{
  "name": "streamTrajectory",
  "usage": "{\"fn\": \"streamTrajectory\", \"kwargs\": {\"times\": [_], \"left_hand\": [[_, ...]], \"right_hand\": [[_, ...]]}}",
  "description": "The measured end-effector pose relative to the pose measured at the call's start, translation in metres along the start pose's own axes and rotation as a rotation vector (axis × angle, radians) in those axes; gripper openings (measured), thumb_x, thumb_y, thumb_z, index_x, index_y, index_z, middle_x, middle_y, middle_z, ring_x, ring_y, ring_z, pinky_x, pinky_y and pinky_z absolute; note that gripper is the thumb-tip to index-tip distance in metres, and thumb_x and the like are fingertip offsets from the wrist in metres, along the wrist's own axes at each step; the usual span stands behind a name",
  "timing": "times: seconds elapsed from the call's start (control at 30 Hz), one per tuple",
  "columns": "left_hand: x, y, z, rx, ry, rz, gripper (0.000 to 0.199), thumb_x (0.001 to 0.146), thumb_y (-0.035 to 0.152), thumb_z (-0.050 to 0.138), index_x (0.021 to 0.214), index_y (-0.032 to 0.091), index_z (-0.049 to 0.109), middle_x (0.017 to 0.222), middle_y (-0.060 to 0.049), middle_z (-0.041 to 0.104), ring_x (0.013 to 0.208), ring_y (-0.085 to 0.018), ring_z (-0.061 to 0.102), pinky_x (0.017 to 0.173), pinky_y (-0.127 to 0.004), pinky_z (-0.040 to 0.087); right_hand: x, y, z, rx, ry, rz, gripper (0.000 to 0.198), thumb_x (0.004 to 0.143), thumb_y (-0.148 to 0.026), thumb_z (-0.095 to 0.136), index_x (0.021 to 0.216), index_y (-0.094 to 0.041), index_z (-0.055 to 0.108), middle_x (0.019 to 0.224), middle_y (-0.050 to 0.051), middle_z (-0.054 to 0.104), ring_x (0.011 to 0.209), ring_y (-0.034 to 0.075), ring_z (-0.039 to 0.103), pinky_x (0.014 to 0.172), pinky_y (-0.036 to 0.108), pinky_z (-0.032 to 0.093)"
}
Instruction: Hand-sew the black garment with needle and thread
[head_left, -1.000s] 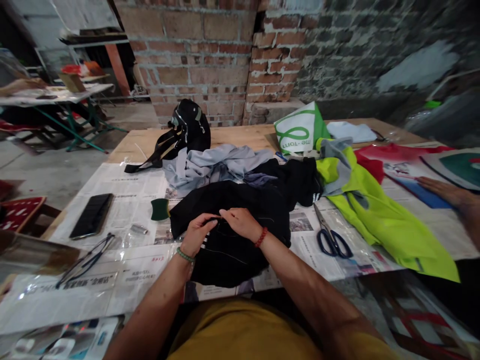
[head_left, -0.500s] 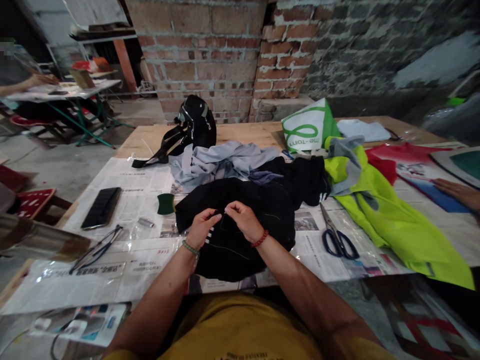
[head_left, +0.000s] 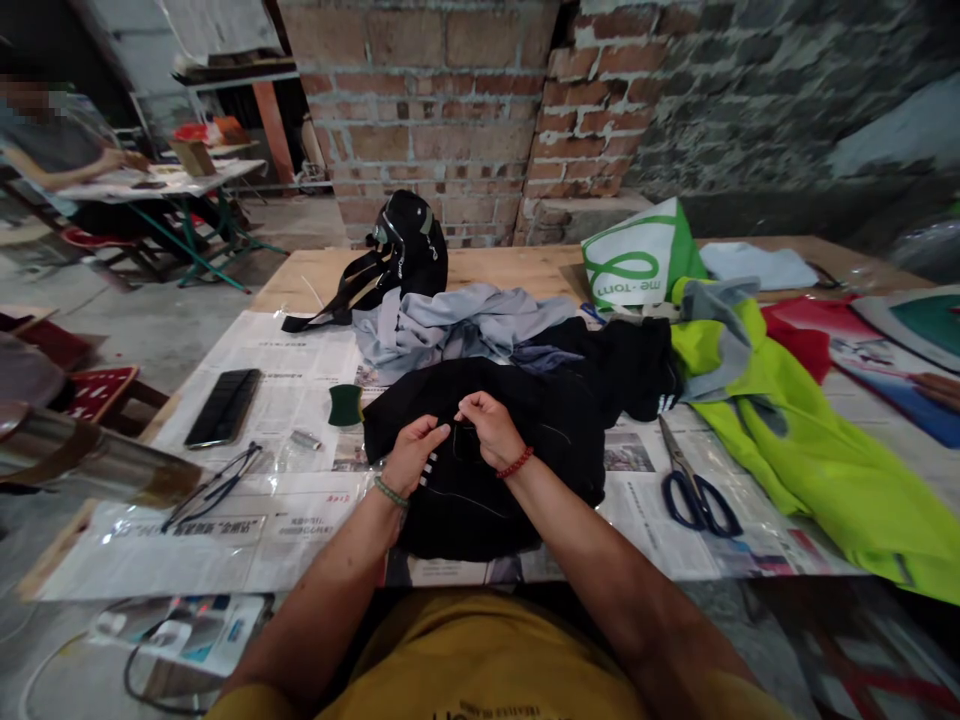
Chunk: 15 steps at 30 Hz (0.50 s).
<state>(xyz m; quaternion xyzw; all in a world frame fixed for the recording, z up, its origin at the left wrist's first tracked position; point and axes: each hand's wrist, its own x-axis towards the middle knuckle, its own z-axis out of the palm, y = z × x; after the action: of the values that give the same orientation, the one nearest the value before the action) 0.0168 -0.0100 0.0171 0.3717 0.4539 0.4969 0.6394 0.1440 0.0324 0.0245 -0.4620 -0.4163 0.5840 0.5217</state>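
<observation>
A black garment (head_left: pixel 495 510) with white stripes lies bunched on the newspaper in front of me. My left hand (head_left: pixel 411 458), wearing a green bead bracelet, pinches its dark cloth between thumb and fingers. Just to the right, my right hand (head_left: pixel 491 428), with a red bead bracelet, is closed in a pinch slightly above the same garment. Whatever lies between its fingertips is too small to make out. A dark green sponge-shaped piece (head_left: pixel 346 405) sits beside the garment's left edge. Scissors with dark blue handles (head_left: pixel 694 495) rest to its right, blades pointing away.
Left on the table are a phone (head_left: pixel 223 408), eyeglasses (head_left: pixel 217 490) and a metal flask (head_left: pixel 97 465). Behind lie grey cloth (head_left: pixel 465 325), a black bag (head_left: pixel 420 245) and a white-green bag (head_left: pixel 630 262). A yellow-green garment (head_left: pixel 810 440) stretches along the right, near another person's hand (head_left: pixel 937 388).
The view has turned a little left, so everything sits further right. My right hand has lifted slightly away from the left one, still pinching. The left hand keeps its grip on the garment.
</observation>
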Motion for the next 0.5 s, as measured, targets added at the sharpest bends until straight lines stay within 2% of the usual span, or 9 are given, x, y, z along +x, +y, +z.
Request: {"fn": "streamTrajectory", "kwargs": {"times": [0.2,0.33,0.4,0.5], "left_hand": [[0.005,-0.001,-0.002,0.028,0.027,0.046,0.036,0.060,0.041,0.073,0.061,0.015,0.048,0.049,0.008,0.041,0.043,-0.003,0.035,0.041,-0.014,0.028],[0.007,-0.002,-0.004,0.065,0.066,0.060,0.037,0.057,0.042,0.074,0.059,0.015,0.049,0.049,0.008,0.040,0.044,-0.003,0.033,0.042,-0.015,0.025],[0.007,-0.002,-0.004,0.065,0.061,0.050,0.036,0.057,0.043,0.074,0.060,0.015,0.051,0.049,0.008,0.041,0.044,-0.003,0.034,0.043,-0.015,0.027],[0.005,-0.003,-0.002,0.050,0.027,0.017,0.035,0.056,0.044,0.074,0.063,0.015,0.054,0.052,0.007,0.046,0.046,-0.004,0.039,0.045,-0.016,0.031]], "right_hand": [[0.005,0.008,0.003,-0.003,0.011,0.048,0.019,0.061,-0.033,0.062,0.063,-0.018,0.050,0.054,-0.004,0.054,0.055,0.010,0.049,0.064,0.026,0.040],[0.002,0.012,0.005,-0.087,-0.024,-0.029,0.019,0.064,-0.035,0.061,0.065,-0.019,0.051,0.057,-0.003,0.055,0.057,0.011,0.050,0.062,0.026,0.041],[0.005,0.010,0.002,-0.085,0.003,-0.030,0.018,0.064,-0.033,0.061,0.065,-0.018,0.051,0.056,-0.003,0.055,0.055,0.010,0.050,0.059,0.025,0.040],[0.015,0.003,-0.006,0.018,0.096,0.062,0.019,0.064,-0.031,0.061,0.065,-0.019,0.047,0.052,-0.004,0.053,0.046,0.008,0.046,0.050,0.022,0.038]]}}
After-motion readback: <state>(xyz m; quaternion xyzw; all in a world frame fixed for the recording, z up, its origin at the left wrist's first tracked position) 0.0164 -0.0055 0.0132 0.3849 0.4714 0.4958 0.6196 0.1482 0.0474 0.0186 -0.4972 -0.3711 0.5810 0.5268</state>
